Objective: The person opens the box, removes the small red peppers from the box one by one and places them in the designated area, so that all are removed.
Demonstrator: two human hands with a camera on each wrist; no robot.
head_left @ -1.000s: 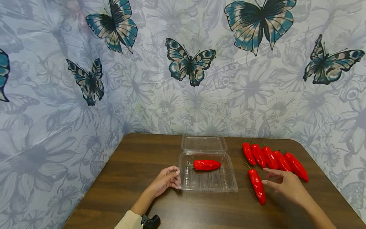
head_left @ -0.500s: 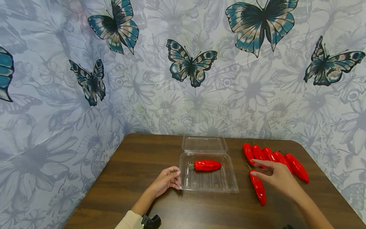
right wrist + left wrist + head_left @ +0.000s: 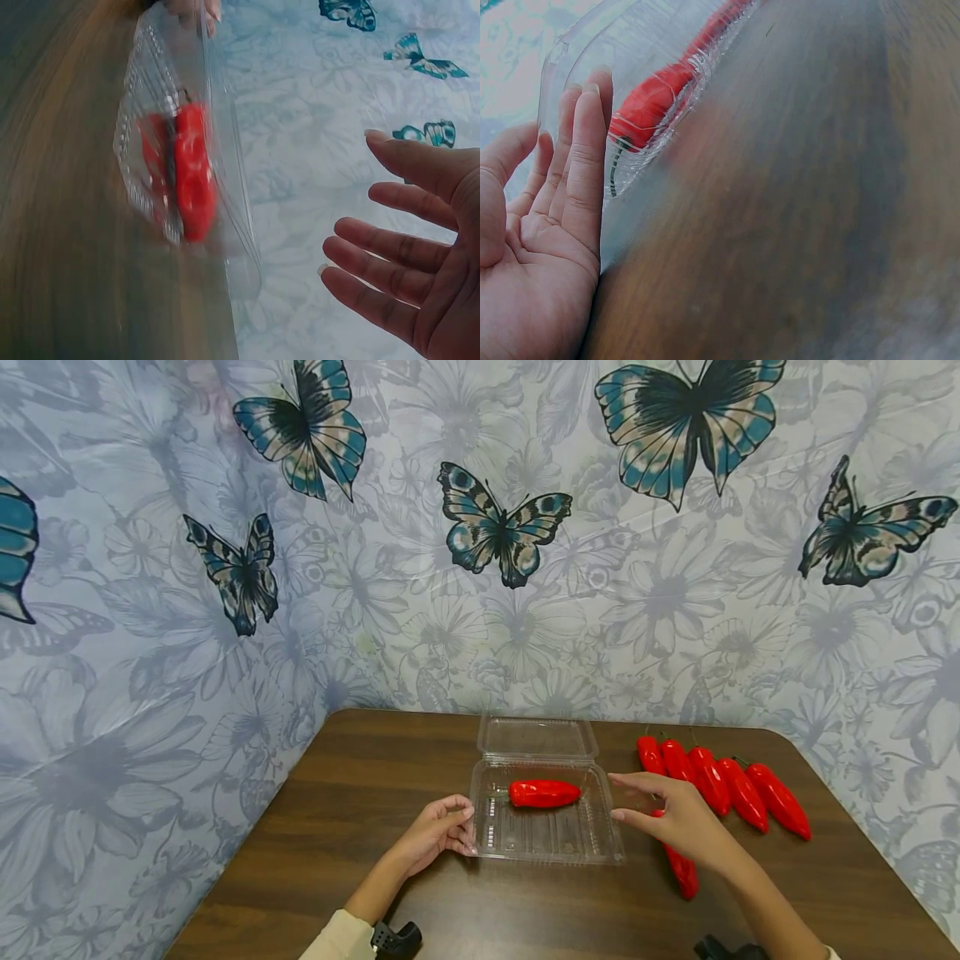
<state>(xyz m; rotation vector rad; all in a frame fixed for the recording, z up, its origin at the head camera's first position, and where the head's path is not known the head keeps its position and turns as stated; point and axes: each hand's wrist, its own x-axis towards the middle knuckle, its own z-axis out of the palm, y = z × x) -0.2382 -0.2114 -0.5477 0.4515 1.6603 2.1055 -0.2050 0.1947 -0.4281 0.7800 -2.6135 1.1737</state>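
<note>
A clear plastic clamshell container stands on the table with its lid laid back. One red chili pepper, green-stemmed, lies across its base. At the container's left rim, my left hand pinches the edge between thumb and index finger, and in the left wrist view the other fingers lie straight along the wall. My right hand hovers by the right rim with fingers spread and nothing in them. Partly covered by it, a loose red chili pepper rests on the table. Both wrists wear black straps.
Several more red chili peppers lie in a slanted row at the right rear. The brown wooden table reaches back to a wall covering printed with flowers and butterflies. The upright lid leans toward that wall.
My right hand has moved left from beside the loose pepper to the container's right rim. The peppers stay where they were, and my left hand keeps its place.
</note>
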